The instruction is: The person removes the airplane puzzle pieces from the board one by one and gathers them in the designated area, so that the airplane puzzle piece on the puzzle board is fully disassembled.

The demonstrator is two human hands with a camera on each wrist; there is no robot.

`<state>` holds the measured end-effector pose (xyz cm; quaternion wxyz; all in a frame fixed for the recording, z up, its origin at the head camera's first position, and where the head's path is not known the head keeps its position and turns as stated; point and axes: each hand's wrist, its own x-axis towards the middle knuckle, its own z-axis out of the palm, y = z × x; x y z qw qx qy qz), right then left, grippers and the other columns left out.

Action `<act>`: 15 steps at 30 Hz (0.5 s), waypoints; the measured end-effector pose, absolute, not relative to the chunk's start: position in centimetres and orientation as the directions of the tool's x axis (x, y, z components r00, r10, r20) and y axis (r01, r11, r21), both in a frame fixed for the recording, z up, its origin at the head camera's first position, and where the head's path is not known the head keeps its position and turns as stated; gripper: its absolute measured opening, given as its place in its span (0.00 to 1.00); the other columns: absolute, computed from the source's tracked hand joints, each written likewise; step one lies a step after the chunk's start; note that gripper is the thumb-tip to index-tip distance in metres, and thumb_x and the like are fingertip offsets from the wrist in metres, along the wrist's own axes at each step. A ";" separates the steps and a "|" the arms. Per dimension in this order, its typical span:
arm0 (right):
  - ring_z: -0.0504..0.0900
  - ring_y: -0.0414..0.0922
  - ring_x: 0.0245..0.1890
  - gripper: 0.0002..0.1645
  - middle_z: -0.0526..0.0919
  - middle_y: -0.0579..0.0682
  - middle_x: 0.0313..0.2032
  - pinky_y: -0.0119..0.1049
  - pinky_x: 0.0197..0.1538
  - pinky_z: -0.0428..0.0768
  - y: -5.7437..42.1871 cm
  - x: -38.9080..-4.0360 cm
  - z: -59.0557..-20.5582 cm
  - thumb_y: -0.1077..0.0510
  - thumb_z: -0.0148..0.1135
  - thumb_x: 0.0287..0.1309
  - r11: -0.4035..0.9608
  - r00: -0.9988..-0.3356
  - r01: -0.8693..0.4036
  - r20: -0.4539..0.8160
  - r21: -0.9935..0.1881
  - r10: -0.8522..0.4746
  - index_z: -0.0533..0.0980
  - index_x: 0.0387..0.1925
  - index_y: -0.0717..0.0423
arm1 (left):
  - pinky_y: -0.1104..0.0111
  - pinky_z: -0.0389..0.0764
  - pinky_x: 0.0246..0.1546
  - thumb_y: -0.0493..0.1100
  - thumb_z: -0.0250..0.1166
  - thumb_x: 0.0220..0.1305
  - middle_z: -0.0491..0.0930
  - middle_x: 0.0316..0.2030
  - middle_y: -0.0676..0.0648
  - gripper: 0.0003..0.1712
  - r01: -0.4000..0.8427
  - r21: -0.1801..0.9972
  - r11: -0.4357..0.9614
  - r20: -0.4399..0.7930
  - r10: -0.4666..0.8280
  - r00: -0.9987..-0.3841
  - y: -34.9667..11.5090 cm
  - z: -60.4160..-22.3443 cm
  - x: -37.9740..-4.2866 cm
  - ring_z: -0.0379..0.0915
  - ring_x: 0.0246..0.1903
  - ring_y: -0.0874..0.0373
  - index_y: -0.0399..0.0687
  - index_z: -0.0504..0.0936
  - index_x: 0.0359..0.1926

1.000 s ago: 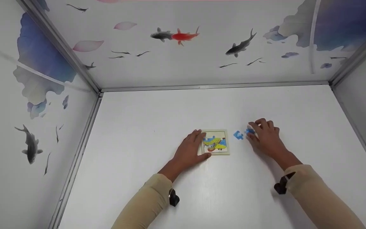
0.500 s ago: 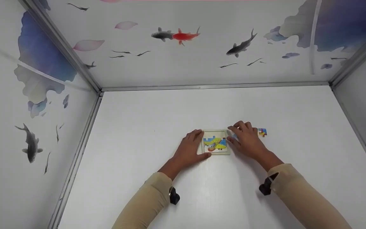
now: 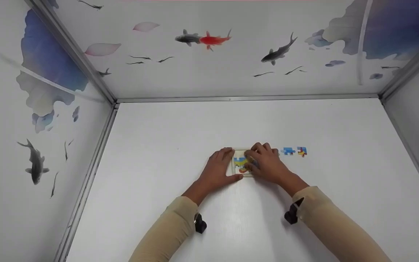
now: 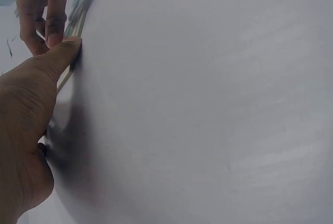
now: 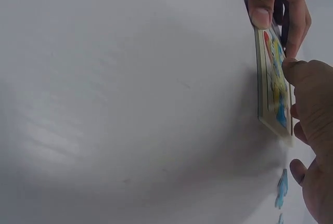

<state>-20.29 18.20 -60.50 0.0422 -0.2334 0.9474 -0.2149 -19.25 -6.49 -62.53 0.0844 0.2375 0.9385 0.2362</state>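
A small puzzle board (image 3: 246, 175) in a pale frame, with a yellow and blue picture, lies on the white table. My left hand (image 3: 215, 173) grips its left side, the thumb along the near edge and the fingers at the far left corner. Over the board's right half is my right hand (image 3: 269, 165), thumb and forefinger brought together at the picture; the puzzle piece between them is hidden by the fingers. In the right wrist view, both thumbs are at the board's picture (image 5: 278, 86).
Right of the board lie a blue puzzle piece (image 3: 288, 151) and a blue, red and yellow puzzle piece (image 3: 302, 151). White walls with painted fish (image 3: 215, 40) and metal rails (image 3: 227, 98) enclose the table at the back and sides.
My right hand has moved left from the loose pieces to over the board, and the blue piece nearest the board no longer shows in its place. The left hand has stayed on the board.
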 end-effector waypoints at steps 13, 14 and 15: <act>0.73 0.57 0.56 0.21 0.77 0.56 0.59 0.68 0.57 0.73 16.7 -20.6 -60.7 0.46 0.69 0.78 0.778 -0.863 -0.472 0.036 -0.415 -0.505 0.85 0.66 0.45 | 0.48 0.57 0.87 0.73 0.64 0.75 0.56 0.87 0.45 0.57 0.389 0.494 0.778 -0.064 0.479 -0.876 -6.5 -62.5 -19.2 0.53 0.86 0.46 0.48 0.56 0.89; 0.73 0.57 0.56 0.21 0.78 0.55 0.59 0.68 0.57 0.73 16.6 -20.6 -60.7 0.46 0.69 0.78 0.780 -0.863 -0.469 0.031 -0.415 -0.504 0.85 0.66 0.44 | 0.48 0.56 0.87 0.73 0.64 0.75 0.56 0.87 0.45 0.57 0.390 0.495 0.776 -0.064 0.481 -0.875 -6.6 -62.6 -19.1 0.53 0.86 0.46 0.48 0.56 0.89; 0.73 0.57 0.57 0.21 0.78 0.55 0.60 0.67 0.57 0.72 16.5 -20.6 -60.7 0.46 0.69 0.78 0.781 -0.864 -0.465 0.023 -0.416 -0.503 0.85 0.66 0.44 | 0.48 0.56 0.87 0.73 0.64 0.75 0.56 0.87 0.45 0.57 0.391 0.496 0.775 -0.063 0.482 -0.874 -6.6 -62.6 -19.0 0.53 0.86 0.46 0.47 0.56 0.89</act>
